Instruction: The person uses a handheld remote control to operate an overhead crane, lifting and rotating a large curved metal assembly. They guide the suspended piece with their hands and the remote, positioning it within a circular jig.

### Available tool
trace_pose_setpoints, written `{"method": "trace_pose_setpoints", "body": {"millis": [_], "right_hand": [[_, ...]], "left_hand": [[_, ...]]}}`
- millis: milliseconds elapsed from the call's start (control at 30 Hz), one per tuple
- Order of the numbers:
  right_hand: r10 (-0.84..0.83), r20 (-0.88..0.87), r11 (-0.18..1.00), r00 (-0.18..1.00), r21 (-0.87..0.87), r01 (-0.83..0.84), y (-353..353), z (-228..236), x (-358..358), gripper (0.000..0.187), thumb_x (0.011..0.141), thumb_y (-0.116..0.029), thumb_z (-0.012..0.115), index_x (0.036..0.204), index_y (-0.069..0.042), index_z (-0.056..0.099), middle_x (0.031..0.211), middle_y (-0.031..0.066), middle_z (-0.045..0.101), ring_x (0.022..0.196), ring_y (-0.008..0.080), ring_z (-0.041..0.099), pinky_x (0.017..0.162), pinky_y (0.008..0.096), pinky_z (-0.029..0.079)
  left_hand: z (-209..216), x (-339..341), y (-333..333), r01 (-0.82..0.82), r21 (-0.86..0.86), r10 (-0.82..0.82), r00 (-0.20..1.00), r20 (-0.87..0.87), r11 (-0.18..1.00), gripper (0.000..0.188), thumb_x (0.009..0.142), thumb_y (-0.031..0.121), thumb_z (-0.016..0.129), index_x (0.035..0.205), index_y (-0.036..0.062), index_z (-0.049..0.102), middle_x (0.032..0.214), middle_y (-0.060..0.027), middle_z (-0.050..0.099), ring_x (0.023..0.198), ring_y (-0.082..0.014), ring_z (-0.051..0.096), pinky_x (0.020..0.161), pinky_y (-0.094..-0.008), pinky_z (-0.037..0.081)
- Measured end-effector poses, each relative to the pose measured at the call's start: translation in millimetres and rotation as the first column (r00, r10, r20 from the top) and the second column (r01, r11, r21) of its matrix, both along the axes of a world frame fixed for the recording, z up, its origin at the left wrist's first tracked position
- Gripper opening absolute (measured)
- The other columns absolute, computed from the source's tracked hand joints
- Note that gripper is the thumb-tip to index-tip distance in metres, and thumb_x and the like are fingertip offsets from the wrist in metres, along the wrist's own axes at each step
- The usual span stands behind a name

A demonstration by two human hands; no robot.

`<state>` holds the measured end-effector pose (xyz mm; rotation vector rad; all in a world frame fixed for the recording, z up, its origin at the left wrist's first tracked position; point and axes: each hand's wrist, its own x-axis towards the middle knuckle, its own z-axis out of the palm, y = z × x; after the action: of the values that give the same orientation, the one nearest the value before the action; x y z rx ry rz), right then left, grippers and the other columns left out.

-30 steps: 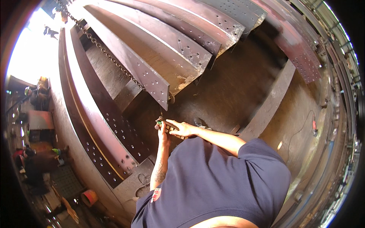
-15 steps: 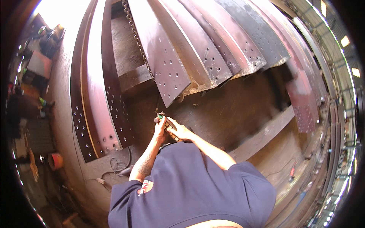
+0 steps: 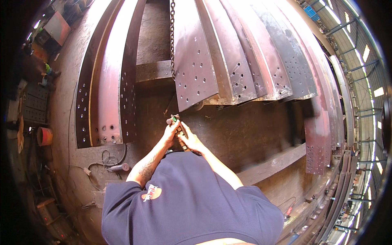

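Note:
In front of my chest is a long handheld push-button control box, with pale yellowish buttons down its face and a green button near its far end. My left hand is wrapped round its left side. From the right, my right hand grips its lower part, fingers near the buttons. Beyond the box, a heavy chain runs down beside a wide steel beam with bolt holes in its end. Where the chain's lower end is fastened, I cannot tell.
A drilled steel beam lies to the left. Further beams stand in a row to the right, above a low steel support. An angle grinder with its cable lies on the floor, near an orange bucket.
The view has turned, so the beams and chain appear straighter and further right. Both hands keep their hold on the control box.

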<state>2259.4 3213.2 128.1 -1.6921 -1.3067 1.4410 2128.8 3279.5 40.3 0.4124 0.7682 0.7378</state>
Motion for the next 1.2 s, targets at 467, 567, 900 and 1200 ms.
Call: {"method": "trace_pose_setpoints", "body": {"millis": [467,567,900,1200], "right_hand": [[-0.014,0.068,1.000,0.998,-0.024,0.015,0.1,-4.2,-8.9,0.072,0.091,-0.035,0.060,0.150,-0.024,0.021,0.131,0.0185,0.054,0.119,0.0303,0.054,0.098,0.0393,0.043],[0.010,0.020,0.996,1.000,-0.084,-0.008,1.2,3.7,-10.2,0.070,0.092,-0.035,0.057,0.150,-0.022,0.020,0.143,0.0175,0.042,0.130,0.0332,0.043,0.105,0.0403,0.037],[-0.006,0.046,1.000,0.999,-0.019,0.007,5.2,-5.6,-16.0,0.071,0.090,-0.037,0.061,0.149,-0.026,0.023,0.130,0.0204,0.055,0.117,0.0346,0.056,0.097,0.0422,0.044],[0.006,0.104,1.000,0.995,0.014,-0.007,3.1,-26.1,-7.7,0.073,0.091,-0.047,0.055,0.150,-0.027,0.017,0.123,0.0214,0.059,0.113,0.0409,0.057,0.093,0.0465,0.047]], "left_hand": [[2.6,-4.9,-0.1,0.008,-0.032,-0.008,1.000,0.006,0.999,0.031,0.087,0.037,0.068,0.105,0.0131,0.059,0.096,0.0001,0.061,0.090,-0.0130,0.058,0.080,-0.0318,0.048],[-2.8,-4.6,-3.4,-0.011,-0.027,0.011,1.000,-0.017,1.000,0.032,0.086,0.036,0.070,0.105,0.0128,0.059,0.095,0.0000,0.061,0.089,-0.0129,0.058,0.080,-0.0315,0.047],[-3.0,-10.9,2.2,-0.071,-0.015,0.071,0.997,-0.018,0.997,0.029,0.088,0.035,0.067,0.104,0.0134,0.057,0.094,-0.0015,0.062,0.085,-0.0151,0.061,0.077,-0.0346,0.051],[-5.8,-12.9,3.1,0.010,-0.032,-0.010,1.000,0.006,0.999,0.034,0.089,0.038,0.065,0.111,0.0145,0.055,0.099,-0.0003,0.060,0.093,-0.0159,0.060,0.080,-0.0343,0.050]]}}
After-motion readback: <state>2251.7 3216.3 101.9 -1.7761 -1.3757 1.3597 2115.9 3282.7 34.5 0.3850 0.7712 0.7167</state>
